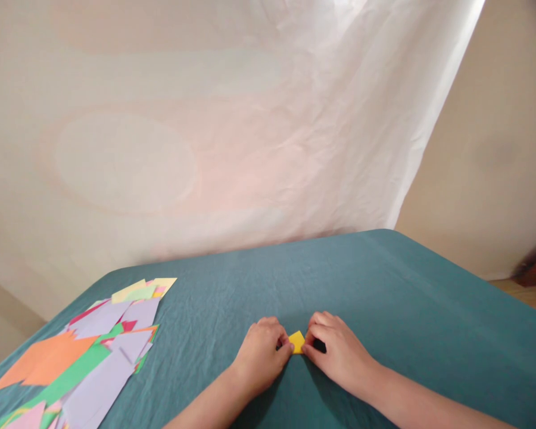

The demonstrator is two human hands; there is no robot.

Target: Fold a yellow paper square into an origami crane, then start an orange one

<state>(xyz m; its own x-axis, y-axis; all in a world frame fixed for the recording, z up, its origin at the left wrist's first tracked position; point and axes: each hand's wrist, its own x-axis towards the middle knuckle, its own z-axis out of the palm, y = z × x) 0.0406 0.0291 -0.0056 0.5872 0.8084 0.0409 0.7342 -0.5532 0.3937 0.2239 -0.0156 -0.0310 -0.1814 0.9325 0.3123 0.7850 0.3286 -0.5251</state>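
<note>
Between my two hands is a small yellow piece of paper, with a pointed top edge; it looks folded. My left hand pinches its left side between thumb and fingers. On the other side, my right hand grips the right corner in the same way, its thumb and fingertips closed in a ring. The paper's outer corners are hidden under my fingertips. Both hands rest low over the front middle of the table.
A teal cloth covers the table. Loose sheets of coloured paper lie in a spread pile on the left, among them orange, lilac and green ones. Behind the table hangs a pale sheet.
</note>
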